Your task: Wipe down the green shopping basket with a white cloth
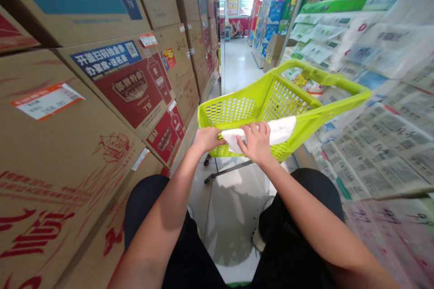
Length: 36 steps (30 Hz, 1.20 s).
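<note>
A lime-green shopping cart basket (237,107) with mesh sides stands sideways in front of my knees. My left hand (206,139) is closed around the near left corner of its rim. Along the near rim lies a white cloth (284,129), draped over the edge. My right hand (257,140) presses the cloth against the rim, its fingers curled over the top and the thumb on the near side. Whether the cloth is fabric or paper I cannot tell. The cart's handle (349,82) rises at the right. Below the basket, a dark wheeled leg (225,172) shows.
Stacked cardboard cartons (135,86) with price tags wall in the left side. Packs of paper goods (379,135) are piled high on the right, close to the cart. A tiled aisle (237,61) runs ahead, past an open carton (274,49) and a metal post (294,13).
</note>
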Each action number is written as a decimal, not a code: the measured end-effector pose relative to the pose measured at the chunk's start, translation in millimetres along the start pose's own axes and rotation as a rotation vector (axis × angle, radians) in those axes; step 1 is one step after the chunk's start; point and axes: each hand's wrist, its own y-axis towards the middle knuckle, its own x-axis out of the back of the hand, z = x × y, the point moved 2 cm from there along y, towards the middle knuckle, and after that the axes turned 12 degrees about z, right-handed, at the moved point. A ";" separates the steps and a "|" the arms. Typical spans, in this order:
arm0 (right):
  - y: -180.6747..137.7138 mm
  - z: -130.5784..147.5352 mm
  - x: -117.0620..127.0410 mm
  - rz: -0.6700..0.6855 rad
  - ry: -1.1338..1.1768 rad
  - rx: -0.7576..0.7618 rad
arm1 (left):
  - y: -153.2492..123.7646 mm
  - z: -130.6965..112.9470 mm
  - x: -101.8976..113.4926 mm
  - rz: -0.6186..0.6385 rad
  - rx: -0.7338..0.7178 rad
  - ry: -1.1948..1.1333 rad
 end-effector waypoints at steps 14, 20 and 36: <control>3.8 -13.3 2.2 -0.068 -0.047 -0.087 | -1.7 -2.6 -0.7 -0.004 0.012 0.012; 8.2 1.9 1.1 0.067 0.004 0.053 | -2.9 -1.5 1.2 0.007 -0.012 0.005; 17.6 -12.8 -2.2 0.069 -0.065 0.013 | -1.2 -4.3 -3.6 -0.020 -0.051 -0.053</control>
